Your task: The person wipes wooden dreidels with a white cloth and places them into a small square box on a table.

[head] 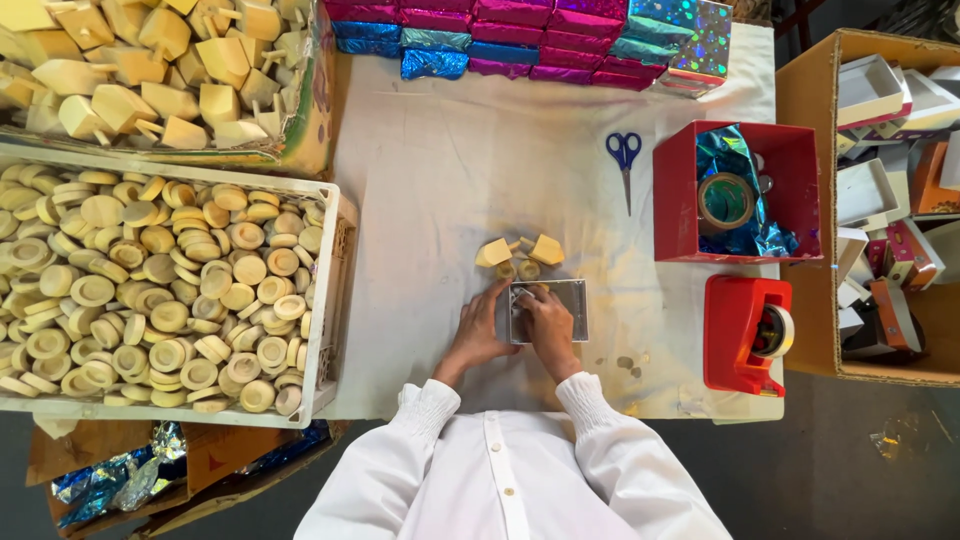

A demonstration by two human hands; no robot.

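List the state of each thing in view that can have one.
Small box: open, held by both hands.
Left hand: on the box's left edge.
Right hand: inside the box.
Scissors: shut, lying flat.
Red bin: open, holding foil and tape.
Crate: full of wooden discs.

Bright, even daylight; soft shadows under hands; foil boxes [520, 40] glinting at worktop's far edge; frame edges bending slightly.

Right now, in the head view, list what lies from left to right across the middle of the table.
White crate of round wooden pieces → left hand → small grey box → blue-handled scissors → red box with tape roll and blue foil → cardboard carton of small boxes.
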